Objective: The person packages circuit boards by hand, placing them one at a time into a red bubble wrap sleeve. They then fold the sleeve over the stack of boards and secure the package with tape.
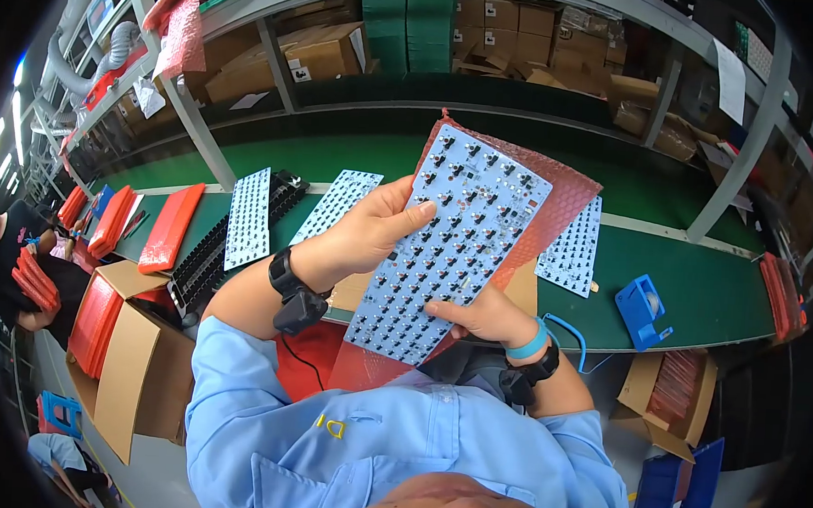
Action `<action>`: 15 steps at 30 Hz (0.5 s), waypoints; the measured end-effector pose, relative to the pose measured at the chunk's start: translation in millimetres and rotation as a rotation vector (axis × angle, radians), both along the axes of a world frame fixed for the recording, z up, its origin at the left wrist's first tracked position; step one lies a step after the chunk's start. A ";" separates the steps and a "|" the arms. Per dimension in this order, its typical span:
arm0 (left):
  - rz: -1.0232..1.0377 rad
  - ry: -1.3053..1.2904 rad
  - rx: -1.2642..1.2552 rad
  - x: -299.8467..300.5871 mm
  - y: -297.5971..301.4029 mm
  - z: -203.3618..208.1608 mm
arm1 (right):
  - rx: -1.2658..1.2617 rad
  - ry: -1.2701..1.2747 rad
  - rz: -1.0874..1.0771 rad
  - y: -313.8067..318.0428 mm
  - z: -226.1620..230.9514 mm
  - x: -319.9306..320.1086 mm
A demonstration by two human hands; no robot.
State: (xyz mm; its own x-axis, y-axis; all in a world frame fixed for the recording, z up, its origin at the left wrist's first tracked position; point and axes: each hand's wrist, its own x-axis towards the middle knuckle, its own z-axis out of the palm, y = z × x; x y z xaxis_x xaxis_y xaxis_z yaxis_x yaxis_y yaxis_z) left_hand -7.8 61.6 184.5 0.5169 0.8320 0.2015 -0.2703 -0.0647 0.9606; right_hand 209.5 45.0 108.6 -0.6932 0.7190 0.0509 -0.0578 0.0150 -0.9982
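Observation:
A white keyboard circuit board, dotted with small black switch sockets, is held up at a tilt in front of my chest. My left hand grips its upper left edge, thumb on the face and fingers hidden behind. Lower down, my right hand pinches the board's right side, its thumb on the face too. Behind the board hangs a pink bubble-wrap bag, showing past its top, right and lower edges. Whether the fingers behind also hold the bag cannot be made out.
More boards lie on the green bench, one by a black slotted rack. Red bubble-wrapped packs are at the left, a blue tape dispenser at the right. Open cartons flank me; another person works at far left.

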 end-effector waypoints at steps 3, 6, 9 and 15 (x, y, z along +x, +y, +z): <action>0.049 -0.033 0.049 -6.2 -4.1 0.9 | 0.279 -0.229 -0.022 4.1 20.9 24.7; 0.125 -0.061 0.080 -13.9 -8.6 3.1 | 0.443 -0.368 -0.467 9.0 78.3 69.3; 0.155 -0.053 0.059 -10.7 -16.1 4.0 | 1.360 -0.253 -0.833 11.6 145.4 68.2; 0.064 -0.029 0.164 -9.3 -28.0 6.9 | 1.624 -0.576 -0.277 56.4 196.8 35.6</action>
